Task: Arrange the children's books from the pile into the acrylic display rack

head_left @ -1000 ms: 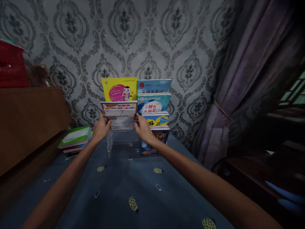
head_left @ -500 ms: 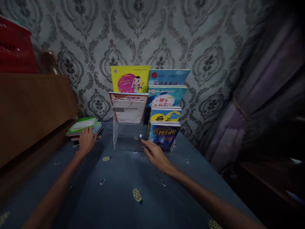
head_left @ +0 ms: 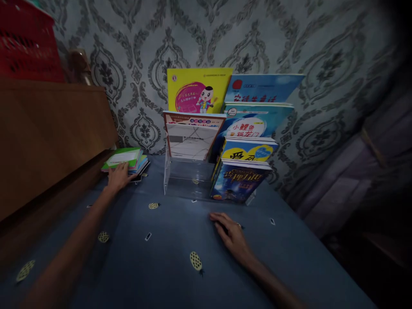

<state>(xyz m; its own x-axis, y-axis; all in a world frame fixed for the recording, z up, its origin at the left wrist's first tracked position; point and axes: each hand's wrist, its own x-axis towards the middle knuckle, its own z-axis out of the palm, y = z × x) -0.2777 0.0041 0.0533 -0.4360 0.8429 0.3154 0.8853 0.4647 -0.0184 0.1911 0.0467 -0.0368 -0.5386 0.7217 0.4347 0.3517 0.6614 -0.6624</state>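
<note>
right hand has drawn back from clear acrylic book rack; relaxed, gripping nothing, over blue patterned cloth. white-covered booklet now leans in rack's left side, released by both hands. left hand touches green-covered book atop pile left of rack; whether fingers clamp it, cannot tell.

The room looks dim, and the right side is almost black. The purple cloth curtain there is blurry. Faint shine shows on the clear plastic book rack. Soft shadows darken the blue patterned cloth. The edges look stretched.
</note>
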